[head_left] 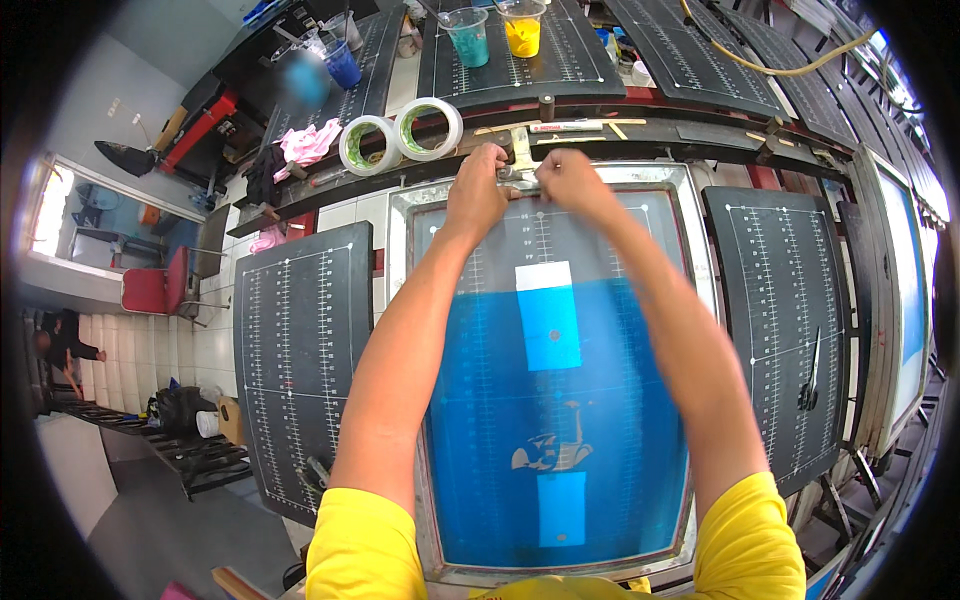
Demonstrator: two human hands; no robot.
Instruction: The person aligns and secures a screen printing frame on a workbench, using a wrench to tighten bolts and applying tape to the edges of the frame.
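Observation:
A silk-screen frame (402, 222) with a pale metal border lies in front of me, its mesh (480, 420) mostly coated blue. White-and-blue tape patches (545, 325) and a small uncoated design (552, 455) show on it. At the far border, a pale metal clamp (521, 150) stands between my hands. My left hand (478, 197) is closed at the clamp's left side, over the border; its grip is partly hidden. Slightly blurred, my right hand (575, 185) is curled closed just right of the clamp. What its fingers hold is hidden.
Black ruled boards (305, 350) flank the frame, with scissors (810, 370) on the right one. Beyond the rail sit two tape rolls (430, 128), pink cloth (310, 143) and cups of teal (468, 42) and yellow ink (522, 36). Another screen (895, 290) leans at right.

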